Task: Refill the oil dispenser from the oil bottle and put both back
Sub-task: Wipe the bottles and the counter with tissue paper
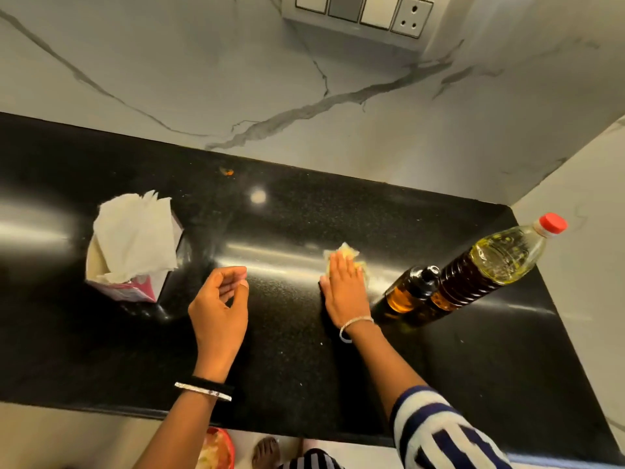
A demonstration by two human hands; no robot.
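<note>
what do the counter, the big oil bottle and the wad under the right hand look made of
Counter: likely polished black granite or similar stone, speckled, with sharp glare. Oil bottle: clear plastic, ribbed walls, red cap. Wad: probably tissue paper, crumpled and yellowed, perhaps oil-soaked, under the flat right hand.

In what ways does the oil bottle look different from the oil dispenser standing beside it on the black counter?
The oil bottle is clearly taller and wider than the oil dispenser. The bottle has a red cap; the dispenser has a black top. The bottle's sides are ribbed, while the dispenser's look smooth. Both are clear, hold oil and stand upright side by side on the counter.
</note>
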